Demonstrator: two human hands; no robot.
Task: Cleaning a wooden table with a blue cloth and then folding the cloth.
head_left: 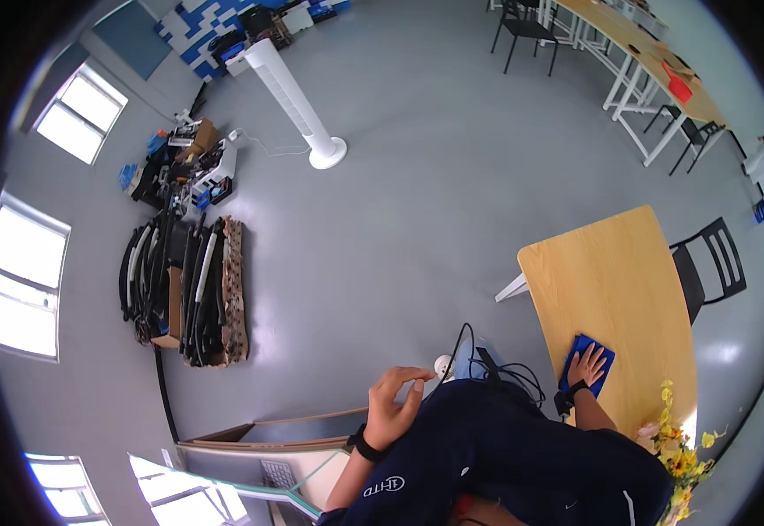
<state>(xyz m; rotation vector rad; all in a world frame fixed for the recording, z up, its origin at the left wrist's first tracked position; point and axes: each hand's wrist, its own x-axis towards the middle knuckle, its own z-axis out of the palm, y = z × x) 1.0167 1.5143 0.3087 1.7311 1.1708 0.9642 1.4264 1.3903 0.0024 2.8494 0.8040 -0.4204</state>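
My right hand (589, 368) lies flat, fingers spread, pressing a blue cloth (585, 352) onto the near end of a light wooden table (610, 280). A black band circles that wrist. My left hand (392, 401) hangs in the air in front of my body, fingers loosely curled, holding nothing; it also wears a black wristband. Just beyond its fingertips a small white round object (443, 362) with a black cable lies on the grey floor.
Yellow flowers (682, 447) stand at the table's near right corner. A black chair (711, 259) sits right of the table. A white tower fan (299, 105) stands mid-floor. Black gear and cardboard (191, 280) pile up at left. More tables and chairs (636, 61) stand far right.
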